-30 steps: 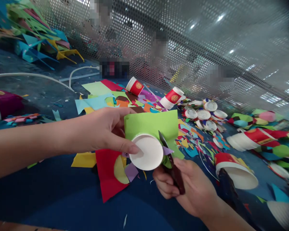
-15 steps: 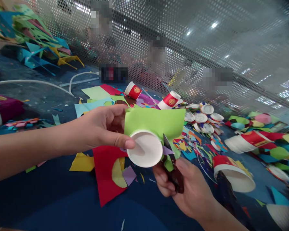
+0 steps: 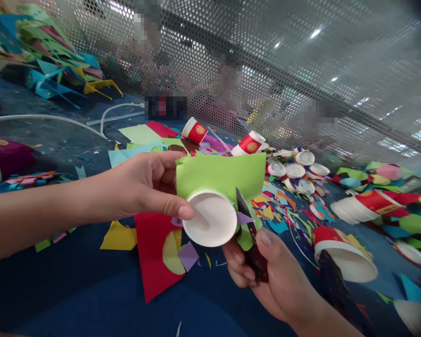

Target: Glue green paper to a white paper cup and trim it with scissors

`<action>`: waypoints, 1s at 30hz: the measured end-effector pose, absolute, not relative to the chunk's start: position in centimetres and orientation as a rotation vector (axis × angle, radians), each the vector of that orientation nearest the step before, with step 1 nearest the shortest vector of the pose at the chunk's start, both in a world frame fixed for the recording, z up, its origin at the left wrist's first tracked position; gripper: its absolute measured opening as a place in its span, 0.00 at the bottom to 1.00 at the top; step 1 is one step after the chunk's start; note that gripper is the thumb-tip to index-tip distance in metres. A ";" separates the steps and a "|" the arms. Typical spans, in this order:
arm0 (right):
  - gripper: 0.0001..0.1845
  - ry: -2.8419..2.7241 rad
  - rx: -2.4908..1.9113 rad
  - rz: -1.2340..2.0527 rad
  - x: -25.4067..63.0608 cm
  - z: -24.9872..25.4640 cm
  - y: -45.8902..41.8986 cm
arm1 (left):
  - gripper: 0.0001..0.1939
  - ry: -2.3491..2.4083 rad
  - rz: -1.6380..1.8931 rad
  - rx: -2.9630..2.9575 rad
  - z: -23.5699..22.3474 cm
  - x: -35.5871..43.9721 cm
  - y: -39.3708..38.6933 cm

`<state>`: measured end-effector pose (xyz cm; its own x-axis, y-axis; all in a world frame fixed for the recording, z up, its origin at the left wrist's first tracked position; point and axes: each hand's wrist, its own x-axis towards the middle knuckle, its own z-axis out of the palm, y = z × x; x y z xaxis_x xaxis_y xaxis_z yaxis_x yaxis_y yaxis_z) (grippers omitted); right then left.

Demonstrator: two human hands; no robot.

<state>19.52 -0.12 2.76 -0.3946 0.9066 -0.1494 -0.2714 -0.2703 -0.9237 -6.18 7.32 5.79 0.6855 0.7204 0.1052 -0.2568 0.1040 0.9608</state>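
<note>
In the head view the left hand (image 3: 150,187) is closed in a pinch, thumb pressed on the face of a white round piece (image 3: 212,217) and the other fingers curled behind the left edge of a green sheet (image 3: 217,171), so both are held up together with the sheet behind the round piece. The right hand (image 3: 280,271) is wrapped snugly around a dark-handled cutting tool (image 3: 260,260), blade pointing up right beside the round edge, with a purple scrap (image 3: 244,218) by it. Versus a second ago the grips look the same, but the round piece sits slightly further left of the blade tip and the green flap by the handle shows more clearly — I'd call the cut partway, since plenty of green still spreads above and to the right. Annoying bits: the left fingertips are hidden behind the sheet, the right fingers cover enough of the tool that I can't tell knife from scissors, and the round piece could be a cup end or a lid. Over right, something dark and blurry blocks part of a red-and-white cup (image 3: 354,262) — no idea what it is
</note>
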 end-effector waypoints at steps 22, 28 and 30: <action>0.23 -1.225 -0.861 1.721 19.2 3.1 -0.3 | 0.23 0.374 0.678 1.270 5.3 -5.8 7.0; 0.22 -1.224 -0.851 1.720 19.1 3.2 0.0 | 0.22 0.403 0.654 1.269 6.1 -5.8 6.7; 0.22 -1.223 -0.853 1.707 19.0 3.3 0.0 | 0.22 0.403 0.657 1.263 6.1 -5.8 6.7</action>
